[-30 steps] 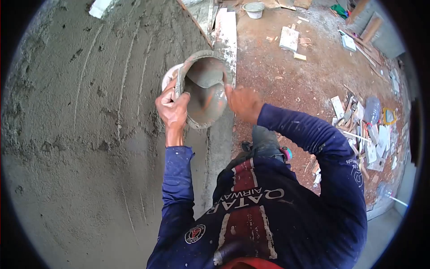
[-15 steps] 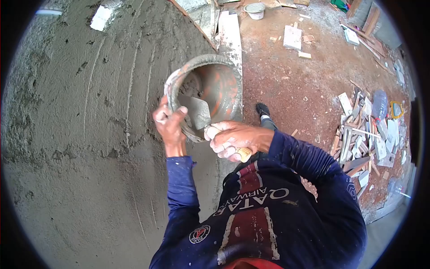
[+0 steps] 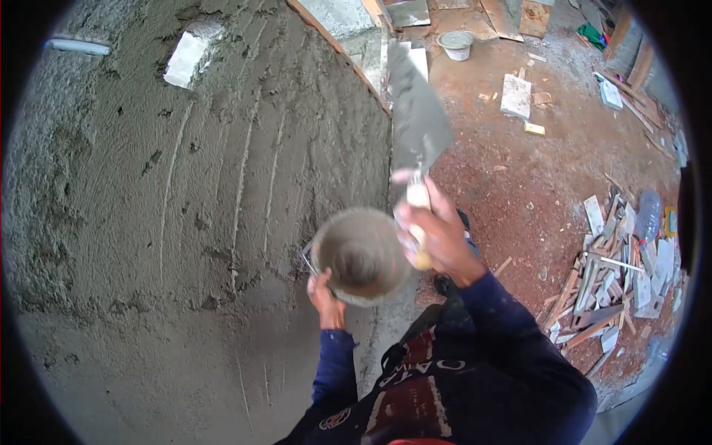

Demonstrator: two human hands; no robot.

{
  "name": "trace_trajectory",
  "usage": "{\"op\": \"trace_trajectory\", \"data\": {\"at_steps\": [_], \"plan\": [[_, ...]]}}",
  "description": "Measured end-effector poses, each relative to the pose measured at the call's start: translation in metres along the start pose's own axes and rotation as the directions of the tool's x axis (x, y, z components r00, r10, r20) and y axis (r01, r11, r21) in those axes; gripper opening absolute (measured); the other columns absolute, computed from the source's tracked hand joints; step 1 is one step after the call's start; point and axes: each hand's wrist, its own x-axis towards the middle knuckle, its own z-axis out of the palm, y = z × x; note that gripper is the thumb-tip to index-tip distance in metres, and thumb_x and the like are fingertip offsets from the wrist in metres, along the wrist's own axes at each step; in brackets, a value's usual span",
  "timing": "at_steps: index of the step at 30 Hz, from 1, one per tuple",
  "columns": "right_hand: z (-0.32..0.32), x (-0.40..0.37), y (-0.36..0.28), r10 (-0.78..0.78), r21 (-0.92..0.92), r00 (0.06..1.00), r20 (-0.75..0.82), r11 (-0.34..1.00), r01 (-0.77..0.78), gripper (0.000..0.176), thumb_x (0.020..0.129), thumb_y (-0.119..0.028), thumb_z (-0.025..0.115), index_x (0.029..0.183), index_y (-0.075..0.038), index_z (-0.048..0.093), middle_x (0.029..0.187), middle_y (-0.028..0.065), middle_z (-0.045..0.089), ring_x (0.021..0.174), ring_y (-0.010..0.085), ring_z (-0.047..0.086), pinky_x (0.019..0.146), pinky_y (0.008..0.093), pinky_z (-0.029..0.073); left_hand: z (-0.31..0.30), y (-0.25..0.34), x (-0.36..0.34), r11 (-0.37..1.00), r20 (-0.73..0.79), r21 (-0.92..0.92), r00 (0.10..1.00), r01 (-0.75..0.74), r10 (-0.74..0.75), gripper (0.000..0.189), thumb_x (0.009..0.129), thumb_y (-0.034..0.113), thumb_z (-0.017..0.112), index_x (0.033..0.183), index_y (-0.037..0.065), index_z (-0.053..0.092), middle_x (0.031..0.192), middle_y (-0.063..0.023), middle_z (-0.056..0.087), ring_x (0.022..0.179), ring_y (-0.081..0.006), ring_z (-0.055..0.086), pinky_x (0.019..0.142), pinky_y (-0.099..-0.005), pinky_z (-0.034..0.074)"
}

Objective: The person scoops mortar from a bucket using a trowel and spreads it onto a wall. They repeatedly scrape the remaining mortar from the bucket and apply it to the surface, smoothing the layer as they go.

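My left hand [image 3: 326,300] grips the rim of a mortar-smeared bucket [image 3: 360,252], thumb over the edge. The bucket's mouth faces me, and its inside is coated with grey mortar. In my right hand [image 3: 437,230] is a trowel [image 3: 423,122], held by its pale wooden handle with the fingers wrapped round it. Its grey blade points up and away from me, clear of the bucket and slightly blurred. Left of the bucket stretches a surface of wet grey mortar [image 3: 215,185] with several long scored lines.
A white block-like patch [image 3: 185,59] and a pipe end [image 3: 78,47] show in the mortar. Another bucket [image 3: 455,44] stands at the back. Wood scraps [image 3: 593,282] lie heaped on the right, beside a plastic bottle [image 3: 648,215]. A white board [image 3: 515,96] rests on the reddish ground.
The trowel has come out of the bucket and swung up and away from me. The bucket has moved lower in view, its mouth now turned towards me.
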Motion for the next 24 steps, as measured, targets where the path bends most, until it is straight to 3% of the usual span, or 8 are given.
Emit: {"op": "trace_trajectory", "data": {"at_steps": [3,7,9,10,13,20,22,24], "plan": [[-0.006,0.105,0.05,-0.495,-0.304,0.854,-0.157,0.847,0.436,0.03,0.095,-0.005,0.053,0.123,-0.009,0.042,0.075,-0.0014,0.049,0.055,0.005,0.05,0.043,0.0257,0.041,-0.035,-0.017,-0.032,0.997,-0.067,0.066,0.997,0.039,-0.035,0.033,0.077,-0.001,0.06,0.111,0.0,0.063,0.102,-0.0062,0.066,0.093,-0.0187,0.063,0.086,-0.0327,0.051],[-0.013,0.279,0.152,-0.624,-0.647,0.619,-0.477,0.726,0.234,0.054,0.087,-0.013,0.06,0.132,0.002,0.034,0.097,0.025,0.064,0.08,0.0395,0.066,0.07,0.0464,0.051,-0.067,-0.03,-0.061,0.995,-0.094,0.06,0.993,0.074,-0.068,0.035,0.077,-0.004,0.057,0.111,-0.001,0.064,0.101,-0.0066,0.067,0.09,-0.0195,0.064,0.083,-0.0342,0.053],[0.018,0.201,0.1,0.042,-0.744,0.999,-0.011,0.667,-0.036,0.027,0.088,-0.013,0.057,0.109,0.002,0.05,0.09,0.0208,0.062,0.083,0.0361,0.063,0.074,0.0467,0.05,-0.08,-0.029,-0.075,0.992,-0.087,0.063,0.99,0.112,-0.106,0.036,0.077,-0.005,0.057,0.112,-0.001,0.064,0.1,-0.0067,0.067,0.089,-0.0195,0.065,0.082,-0.0347,0.053],[0.002,0.187,0.135,-0.392,-0.582,0.633,0.667,0.255,0.772,0.02,0.088,-0.015,0.059,0.098,0.0,0.051,0.086,0.0157,0.059,0.082,0.0322,0.061,0.074,0.0424,0.049,-0.075,-0.029,-0.073,0.993,-0.098,0.056,0.99,0.106,-0.1,0.036,0.077,-0.005,0.057,0.112,-0.001,0.064,0.101,-0.0069,0.068,0.088,-0.0197,0.065,0.081,-0.0353,0.054],[0.019,0.043,0.103,0.089,-0.589,0.807,0.584,0.731,0.346,0.033,0.087,-0.017,0.065,0.111,-0.004,0.047,0.084,0.0134,0.06,0.077,0.0277,0.061,0.07,0.0414,0.046,-0.071,-0.034,-0.074,0.985,-0.124,0.076,0.982,0.154,-0.144,0.037,0.077,-0.005,0.056,0.113,-0.002,0.064,0.102,-0.0076,0.068,0.089,-0.0202,0.065,0.081,-0.0355,0.053],[-0.074,-0.074,0.01,0.385,-0.921,0.874,0.297,0.357,0.156,0.046,0.089,-0.027,0.064,0.121,0.003,0.054,0.094,0.0185,0.066,0.08,0.0295,0.067,0.073,0.0395,0.054,-0.012,-0.023,-0.026,0.984,0.17,0.17,0.985,-0.051,0.022,0.038,0.077,-0.001,0.064,0.116,-0.001,0.063,0.102,-0.0042,0.064,0.091,-0.015,0.059,0.085,-0.0307,0.047],[-0.067,-0.09,-0.003,0.712,-0.83,0.663,-0.231,0.211,-0.517,0.034,0.089,-0.023,0.064,0.112,0.002,0.059,0.084,0.0122,0.066,0.067,0.0197,0.066,0.057,0.0326,0.055,0.005,-0.016,-0.013,0.983,0.223,0.161,0.973,-0.087,0.049,0.037,0.078,-0.001,0.062,0.114,-0.002,0.062,0.104,-0.0067,0.065,0.093,-0.0173,0.061,0.086,-0.0317,0.048],[-0.086,-0.077,0.013,0.717,-0.771,0.649,-0.253,0.255,-0.583,0.027,0.086,-0.019,0.063,0.105,0.001,0.06,0.075,0.0081,0.063,0.061,0.0162,0.063,0.051,0.0298,0.052,0.02,-0.009,-0.005,0.963,0.363,0.04,0.902,-0.265,0.233,0.037,0.077,-0.002,0.062,0.114,-0.003,0.062,0.104,-0.0075,0.065,0.092,-0.0172,0.062,0.086,-0.0313,0.049]]}}
